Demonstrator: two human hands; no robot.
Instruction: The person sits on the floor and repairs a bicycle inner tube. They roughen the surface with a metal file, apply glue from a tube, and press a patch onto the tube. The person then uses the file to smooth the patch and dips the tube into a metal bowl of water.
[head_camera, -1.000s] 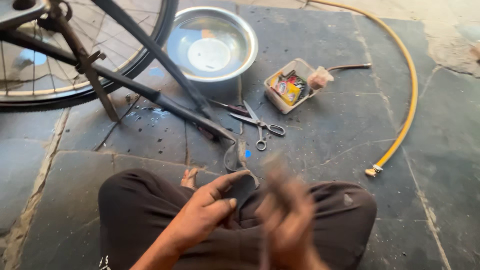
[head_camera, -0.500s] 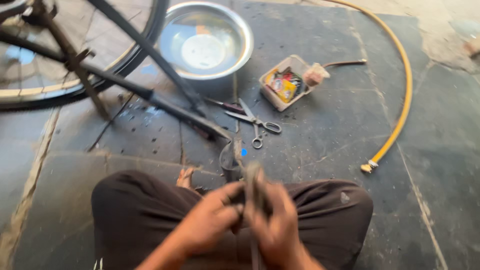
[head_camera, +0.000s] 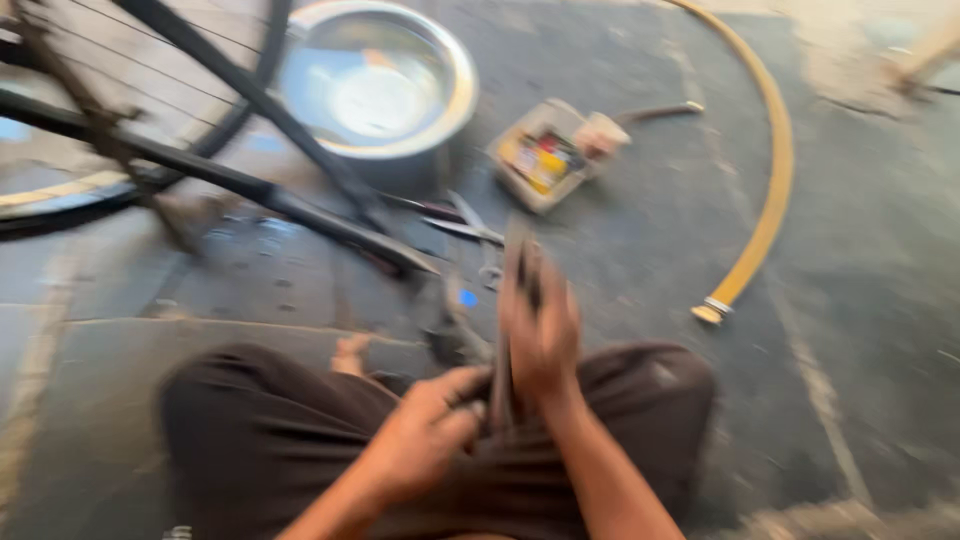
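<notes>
I sit on a stone floor with my knees spread in dark trousers. My left hand (head_camera: 430, 430) pinches the near end of a dark rubber strip (head_camera: 503, 385), probably an inner tube, over my lap. My right hand (head_camera: 540, 335) is closed around the same strip farther up and is blurred by motion. The strip runs upright between both hands, its top end near the scissors (head_camera: 468, 222) on the floor.
An upturned bicycle wheel and frame (head_camera: 230, 180) lie at the left. A steel bowl (head_camera: 375, 75) stands behind, a small open box of patches (head_camera: 545, 155) to its right. A yellow hose (head_camera: 765, 180) curves along the right side.
My right hand has slid away from me along the rubber strip, from beside the left hand to well above it. The view has shifted and blurred.
</notes>
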